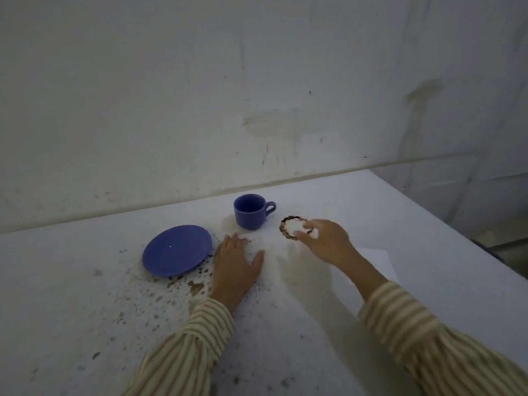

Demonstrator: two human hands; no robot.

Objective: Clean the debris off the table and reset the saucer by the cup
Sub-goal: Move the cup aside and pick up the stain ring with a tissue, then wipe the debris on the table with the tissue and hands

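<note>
On the white worktop (pixel 400 224), both hands work near the middle, each coming out of a cream and brown striped sleeve (pixel 405 318).

Right hand: the right hand (pixel 325 241) reaches forward with fingers curled, its fingertips (pixel 300 233) pinched on something small and white; what that white thing is cannot be told.
Left hand: the left hand (pixel 235 260) lies flat and open, palm down, fingers together and thumb spread toward the right, holding nothing.
Ring of debris: a dark brown, crumbly ring-shaped stain (pixel 285 225) sits under the right hand's fingertips, its right side hidden by them.
Cup: a small blue ceramic cup with a handle (pixel 251 211) stands upright just behind the left hand and just left of the ring, handle pointing right; its inside looks empty.
Saucer: a round blue ceramic saucer (pixel 177 250) lies flat just left of the left hand, near the cup but apart from it.
Scattered debris: dark brown flecks and smudges (pixel 197 287) lie along the saucer's near edge and spread across the worktop toward the person, beside the left wrist.
Sheet: a thin white sheet (pixel 380 261) lies flat behind the right forearm.
Wall: a pale, stained wall (pixel 257 95) rises behind the worktop.
</note>
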